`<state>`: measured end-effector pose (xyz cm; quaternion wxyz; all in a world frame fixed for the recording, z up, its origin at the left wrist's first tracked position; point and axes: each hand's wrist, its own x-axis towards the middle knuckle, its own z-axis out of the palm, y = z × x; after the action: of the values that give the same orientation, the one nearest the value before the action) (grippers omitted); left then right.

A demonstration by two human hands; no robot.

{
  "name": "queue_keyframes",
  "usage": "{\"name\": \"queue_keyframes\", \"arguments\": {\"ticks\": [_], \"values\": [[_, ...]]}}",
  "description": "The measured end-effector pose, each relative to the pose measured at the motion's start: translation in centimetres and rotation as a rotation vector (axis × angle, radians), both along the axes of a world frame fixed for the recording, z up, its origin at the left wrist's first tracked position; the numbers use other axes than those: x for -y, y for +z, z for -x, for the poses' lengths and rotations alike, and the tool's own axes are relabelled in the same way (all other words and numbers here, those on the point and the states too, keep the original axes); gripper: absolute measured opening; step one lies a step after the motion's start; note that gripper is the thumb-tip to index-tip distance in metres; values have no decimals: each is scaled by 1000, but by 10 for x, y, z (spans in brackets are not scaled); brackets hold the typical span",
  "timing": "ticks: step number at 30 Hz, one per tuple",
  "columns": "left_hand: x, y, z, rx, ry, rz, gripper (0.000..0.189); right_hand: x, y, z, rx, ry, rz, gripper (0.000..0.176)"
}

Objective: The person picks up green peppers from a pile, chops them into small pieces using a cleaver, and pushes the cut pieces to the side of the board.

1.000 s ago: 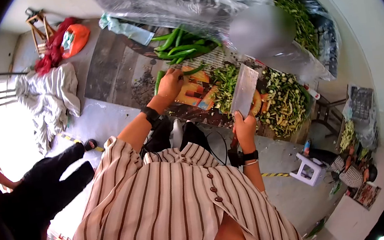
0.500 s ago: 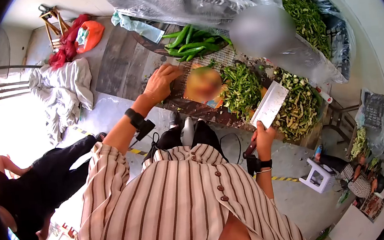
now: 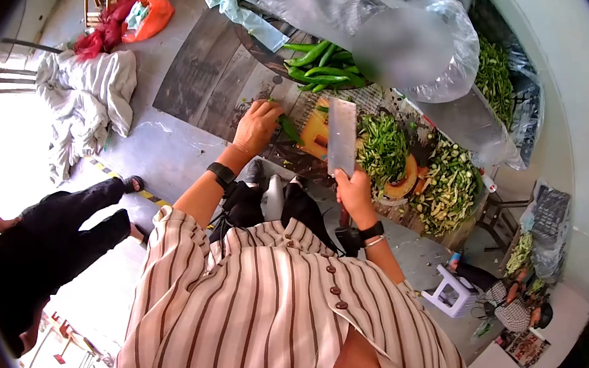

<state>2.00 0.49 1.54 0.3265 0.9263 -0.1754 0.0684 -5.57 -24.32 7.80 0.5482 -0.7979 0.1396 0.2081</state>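
My right hand [image 3: 355, 193] is closed around the handle of a cleaver [image 3: 342, 135], its broad blade raised upright over the table. My left hand [image 3: 257, 126] has its fingers curled at the end of a green chili pepper [image 3: 290, 130], which hangs by the fingertips near the front of the table. Between the hands lies a yellow-orange board or sheet [image 3: 315, 134]. Whole green chili peppers [image 3: 325, 66] sit in a pile behind it. Chopped green peppers [image 3: 382, 146] are heaped right of the blade, and a paler chopped heap [image 3: 445, 185] lies farther right.
Clear plastic sheeting [image 3: 303, 1] covers things at the back. A crate [image 3: 497, 81] of greens stands back right. A person in black [image 3: 47, 248] is at left; another person [image 3: 509, 305] sits low at right by a white stool [image 3: 452, 289]. Cloth [image 3: 89, 98] lies at left.
The cleaver has moved left from between the chopped heaps and now stands upright. A green chili pepper now shows at my left fingertips. The whole view has shifted.
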Motion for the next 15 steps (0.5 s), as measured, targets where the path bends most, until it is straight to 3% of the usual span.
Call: {"name": "queue_keyframes", "arguments": {"ticks": [3, 6, 8, 10, 15], "values": [[-2, -5, 4, -3, 13, 49, 33, -11, -21, -11, 11, 208, 160, 19], [-9, -12, 3, 3, -9, 151, 30, -29, -27, -24, 164, 236, 131, 20], [-9, -16, 7, 26, -24, 204, 26, -38, -22, -31, 102, 276, 141, 21], [-10, -22, 7, 32, -5, 221, 24, -45, -23, -40, 287, 353, 204, 21], [-11, -24, 8, 68, -7, 235, 22, -54, -10, -53, 318, 496, 306, 18]]}}
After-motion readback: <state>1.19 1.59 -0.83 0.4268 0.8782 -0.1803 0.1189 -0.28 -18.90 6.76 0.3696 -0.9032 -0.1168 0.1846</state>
